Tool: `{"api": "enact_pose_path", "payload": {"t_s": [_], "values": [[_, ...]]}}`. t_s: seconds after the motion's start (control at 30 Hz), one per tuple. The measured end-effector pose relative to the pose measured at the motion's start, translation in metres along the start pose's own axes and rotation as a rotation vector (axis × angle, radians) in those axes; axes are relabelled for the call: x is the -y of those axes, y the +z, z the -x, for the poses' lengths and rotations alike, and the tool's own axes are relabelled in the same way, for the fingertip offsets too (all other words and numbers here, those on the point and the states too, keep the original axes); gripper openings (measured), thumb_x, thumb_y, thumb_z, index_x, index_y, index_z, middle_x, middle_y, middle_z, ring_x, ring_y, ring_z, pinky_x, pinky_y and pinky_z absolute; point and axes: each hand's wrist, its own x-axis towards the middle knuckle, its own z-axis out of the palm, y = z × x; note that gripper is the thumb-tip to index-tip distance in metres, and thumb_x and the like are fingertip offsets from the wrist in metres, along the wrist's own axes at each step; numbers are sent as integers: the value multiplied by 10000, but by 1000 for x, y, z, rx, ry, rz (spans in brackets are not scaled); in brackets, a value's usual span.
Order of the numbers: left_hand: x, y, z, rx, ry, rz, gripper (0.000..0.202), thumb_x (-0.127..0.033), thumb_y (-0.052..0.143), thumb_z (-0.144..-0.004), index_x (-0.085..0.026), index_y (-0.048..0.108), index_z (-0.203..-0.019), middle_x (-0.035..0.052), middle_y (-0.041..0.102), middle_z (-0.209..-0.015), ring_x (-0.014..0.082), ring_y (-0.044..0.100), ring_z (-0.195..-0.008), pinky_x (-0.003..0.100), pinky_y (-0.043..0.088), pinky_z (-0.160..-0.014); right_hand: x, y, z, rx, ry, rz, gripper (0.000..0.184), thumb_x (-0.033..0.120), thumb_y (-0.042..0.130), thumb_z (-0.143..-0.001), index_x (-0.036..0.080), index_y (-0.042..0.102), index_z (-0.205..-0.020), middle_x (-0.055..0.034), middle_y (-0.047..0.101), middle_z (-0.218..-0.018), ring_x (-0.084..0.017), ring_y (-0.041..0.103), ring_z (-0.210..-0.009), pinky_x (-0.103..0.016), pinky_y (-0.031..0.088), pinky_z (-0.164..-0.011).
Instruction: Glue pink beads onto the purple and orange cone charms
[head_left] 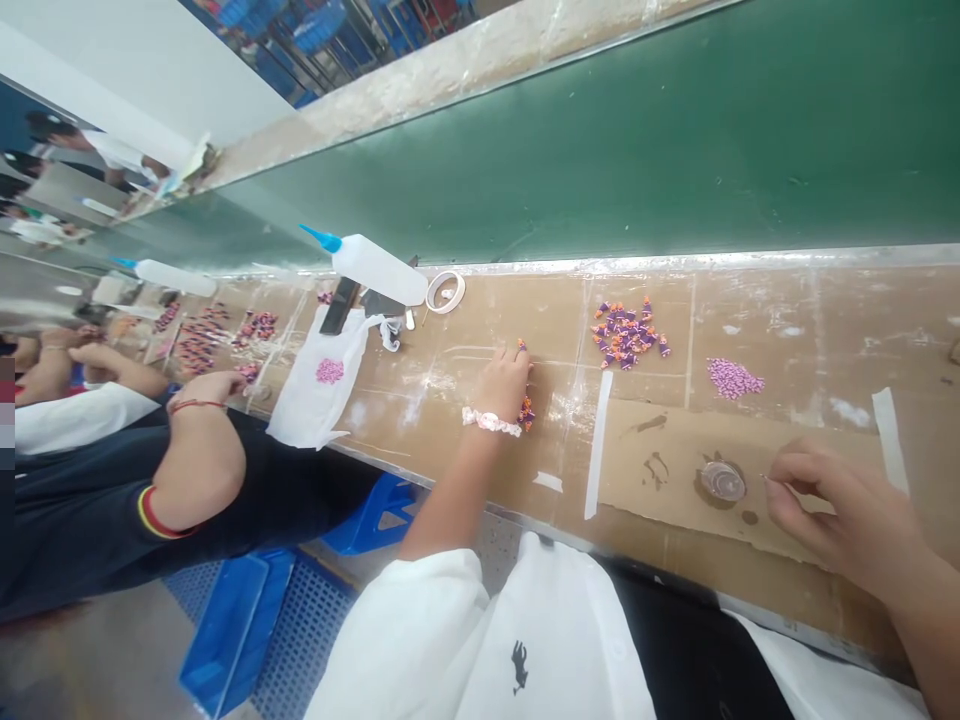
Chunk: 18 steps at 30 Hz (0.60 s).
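Note:
My left hand (pixel 504 385), with a pink scrunchie on its wrist, rests on the tan work surface (pixel 442 330). Its fingertips pinch a tiny purple and orange piece (pixel 521 345), and a small cluster of similar pieces (pixel 526 412) lies beside the hand. My right hand (pixel 832 510) holds a thin needle (pixel 766 478) between its fingers, close to a small clear dish (pixel 723 481) on a cardboard sheet (pixel 675 470). A heap of purple and orange pieces (pixel 626 335) and a pile of pink beads (pixel 733 378) lie beyond my hands.
A white glue bottle with a blue nozzle (pixel 379 268) lies by a tape roll (pixel 446 292) against a green board (pixel 600 130). A co-worker's arms (pixel 199 440) reach the same bench at left. Blue stools (pixel 371 515) stand below its edge.

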Motion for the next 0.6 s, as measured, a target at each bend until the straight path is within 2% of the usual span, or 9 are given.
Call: {"api": "enact_pose_path", "payload": {"t_s": [0.17, 0.37, 0.5, 0.6], "values": [[-7, 5, -4, -36, 74, 29, 214, -224, 417, -939, -119, 603, -936, 144, 648, -985, 238, 576, -979, 309, 448, -749, 6, -3, -10, -63, -12, -7, 189, 121, 499, -849, 237, 408, -731, 22, 459, -569, -107, 434, -441, -233, 334, -396], [-27, 7, 11, -112, 237, 117, 240, -308, 413, -950, -165, 605, -966, 83, 651, -953, 195, 574, -952, 297, 439, -837, 8, -3, -13, -106, -20, 15, 173, 124, 495, -849, 232, 411, -745, 16, 464, -579, -102, 439, -455, -223, 327, -402], [-28, 5, 18, -155, 217, 130, 225, -299, 441, -936, -162, 605, -1005, 97, 645, -969, 216, 566, -943, 326, 439, -837, 6, -3, -9, -100, -21, 19, 188, 114, 509, -839, 238, 404, -745, 22, 455, -576, -109, 431, -451, -231, 312, -399], [-28, 5, 18, -143, 220, 124, 198, -288, 478, -919, -177, 618, -1005, 95, 650, -955, 221, 565, -935, 335, 444, -816, 6, -2, -7, -95, -32, 23, 190, 108, 516, -835, 239, 406, -750, 25, 461, -576, -105, 425, -446, -228, 307, -399]]}}
